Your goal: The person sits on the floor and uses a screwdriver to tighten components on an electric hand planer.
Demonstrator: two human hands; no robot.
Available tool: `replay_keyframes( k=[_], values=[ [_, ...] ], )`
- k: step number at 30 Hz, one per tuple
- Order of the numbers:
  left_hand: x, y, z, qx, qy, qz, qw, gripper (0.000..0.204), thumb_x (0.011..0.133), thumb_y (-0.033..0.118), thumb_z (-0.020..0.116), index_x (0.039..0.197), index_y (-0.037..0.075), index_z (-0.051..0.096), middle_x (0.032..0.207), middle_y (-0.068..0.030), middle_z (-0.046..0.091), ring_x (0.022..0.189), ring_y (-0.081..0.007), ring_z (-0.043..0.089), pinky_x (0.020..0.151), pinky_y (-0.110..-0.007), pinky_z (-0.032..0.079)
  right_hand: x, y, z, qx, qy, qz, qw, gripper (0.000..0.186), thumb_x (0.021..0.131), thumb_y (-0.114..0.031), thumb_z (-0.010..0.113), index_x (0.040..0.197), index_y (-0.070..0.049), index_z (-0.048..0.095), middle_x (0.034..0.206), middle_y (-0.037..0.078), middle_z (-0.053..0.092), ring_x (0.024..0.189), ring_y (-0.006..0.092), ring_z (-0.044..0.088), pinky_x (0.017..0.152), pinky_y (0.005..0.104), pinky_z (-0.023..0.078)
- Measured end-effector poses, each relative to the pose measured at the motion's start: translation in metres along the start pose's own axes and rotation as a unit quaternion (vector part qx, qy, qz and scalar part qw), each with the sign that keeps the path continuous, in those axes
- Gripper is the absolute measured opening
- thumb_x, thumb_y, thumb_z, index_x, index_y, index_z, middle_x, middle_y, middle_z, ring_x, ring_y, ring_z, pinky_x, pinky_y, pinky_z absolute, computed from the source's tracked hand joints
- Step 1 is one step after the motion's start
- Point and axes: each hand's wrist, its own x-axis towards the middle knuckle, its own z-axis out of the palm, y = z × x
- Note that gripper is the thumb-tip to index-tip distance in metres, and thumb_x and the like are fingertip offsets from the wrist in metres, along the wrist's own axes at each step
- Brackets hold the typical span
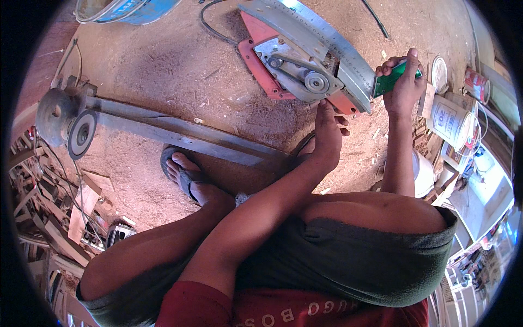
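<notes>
An electric planer (297,68) with a red body lies tilted ahead of me, its belt and two pulleys exposed. Along its flat metal sole runs the steel blade of a try square (357,68). My right hand (402,87) is closed round the square's green handle, thumb up. At the planer's near end is my left hand (329,133), with a fingertip against the body close to the larger pulley and the other fingers curled. The underside of the left-hand grip is hidden.
A long metal rail (185,128) with a grinding disc (83,134) at its left end lies before my sandalled foot. A blue bucket (131,11) stands far left. White buckets (449,120) line the right; wood scraps (49,229) pile up left. Shavings cover the floor.
</notes>
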Motion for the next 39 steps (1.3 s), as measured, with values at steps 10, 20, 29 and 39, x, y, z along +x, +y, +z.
replay_keyframes(
  k=[10, 20, 29, 39],
  values=[
    [-0.003, 0.008, 0.007, -0.056, 0.027, -0.034, 0.997, 0.037, 0.107, 0.047, 0.035, 0.1, 0.016, 0.054, 0.075, 0.0054, 0.046, 0.068, -0.01, 0.051, 0.054, -0.029, 0.049, 0.002, 0.0, 0.003, 0.003, -0.001, -0.004, 1.0, 0.043, 0.101, -0.035, 0.059, 0.077, -0.001, 0.051, 0.065, 0.013, 0.059, 0.051, 0.0197, 0.057, 0.05, 0.0366, 0.052],
    [0.002, 0.016, 0.0, -0.105, 0.003, -0.104, 0.989, 0.039, 0.099, 0.06, 0.046, 0.095, 0.021, 0.053, 0.066, 0.0088, 0.036, 0.066, -0.0098, 0.043, 0.066, -0.035, 0.04, -0.001, -0.003, 0.006, -0.007, 0.002, -0.002, 1.0, 0.04, 0.101, -0.034, 0.059, 0.08, -0.001, 0.049, 0.065, 0.013, 0.059, 0.051, 0.0196, 0.057, 0.05, 0.0367, 0.052],
    [0.002, 0.021, 0.002, -0.046, 0.015, -0.107, 0.993, 0.042, 0.1, 0.057, 0.041, 0.095, 0.018, 0.056, 0.067, 0.006, 0.04, 0.062, -0.0112, 0.047, 0.059, -0.034, 0.044, -0.002, -0.011, 0.008, -0.023, 0.007, -0.008, 1.0, 0.039, 0.101, -0.034, 0.06, 0.084, -0.002, 0.046, 0.065, 0.014, 0.06, 0.051, 0.0196, 0.058, 0.049, 0.0368, 0.052],
    [-0.002, 0.015, 0.001, -0.052, -0.033, -0.041, 0.997, 0.035, 0.103, 0.045, 0.038, 0.104, 0.015, 0.056, 0.083, 0.0003, 0.054, 0.071, -0.0139, 0.049, 0.07, -0.034, 0.042, -0.004, -0.009, 0.006, -0.011, 0.016, 0.001, 1.0, 0.037, 0.101, -0.033, 0.06, 0.084, -0.003, 0.048, 0.065, 0.014, 0.06, 0.051, 0.0202, 0.059, 0.049, 0.0362, 0.052]
  ],
)
